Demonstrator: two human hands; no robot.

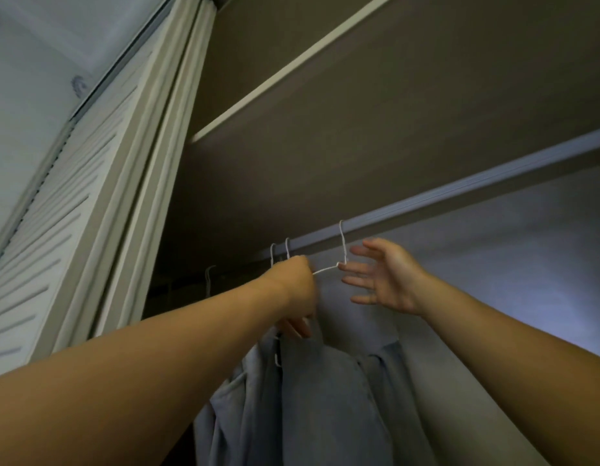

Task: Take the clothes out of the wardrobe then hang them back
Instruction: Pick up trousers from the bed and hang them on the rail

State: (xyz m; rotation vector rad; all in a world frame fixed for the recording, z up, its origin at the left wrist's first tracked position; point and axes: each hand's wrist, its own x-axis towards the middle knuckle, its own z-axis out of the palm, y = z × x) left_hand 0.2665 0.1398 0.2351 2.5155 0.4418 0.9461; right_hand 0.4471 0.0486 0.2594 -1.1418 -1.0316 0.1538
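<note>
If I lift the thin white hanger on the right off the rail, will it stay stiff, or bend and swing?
The white hanger looks like thin wire, so it will probably flex under the blue shirt. It hangs on the rail by one narrow hook, so it may swing. The shirt drapes in folds, likely floppy.

- The shirts (pixel 318 398) are pale blue woven cloth, matt and soft, falling in loose folds with stitched seams.
- The hangers (pixel 342 243) are thin white wire, smooth, with what looks like a painted or plastic-coated skin.
- The rail (pixel 460 191) is smooth and pale grey with a faint sheen; it looks like metal or plastic, but which one is unclear.
- The louvred door (pixel 73 213) is painted white, with smooth slats and a satin finish.
- The shelf (pixel 359 146) is flat, matt board with a paler, smooth front edge.
- The back wall (pixel 510 264) is plain and matt, like painted plaster.
</note>
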